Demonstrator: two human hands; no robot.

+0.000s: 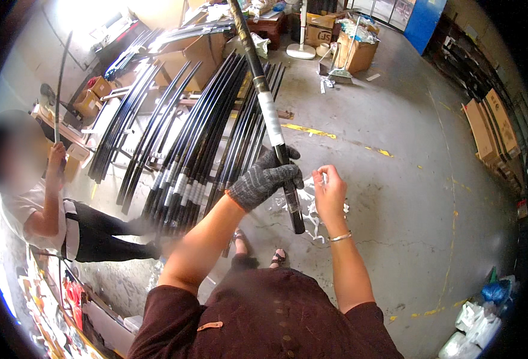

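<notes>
My left hand (pixel 265 179), in a dark grey knit glove, is wrapped round the lower part of a long black fishing rod (pixel 253 63) with gold marks. The rod slants up and away to the top edge, and a white wrapped band (pixel 268 113) sits above the glove. Its black butt end sticks out below my fist. Just right of that end is my bare right hand (pixel 330 190), apart from the rod, with thumb and fingertips drawn together. Whatever they may hold is too small to make out. A bracelet (pixel 340 237) circles my right wrist.
Several black rods (pixel 201 131) lie side by side on a rack ahead left. At the left a person (pixel 42 209) holds up a thin pole (pixel 60 84). White scraps (pixel 315 224) litter the floor below my hands. Cardboard boxes (pixel 491 125) stand at the right, a dustpan (pixel 340 76) farther off.
</notes>
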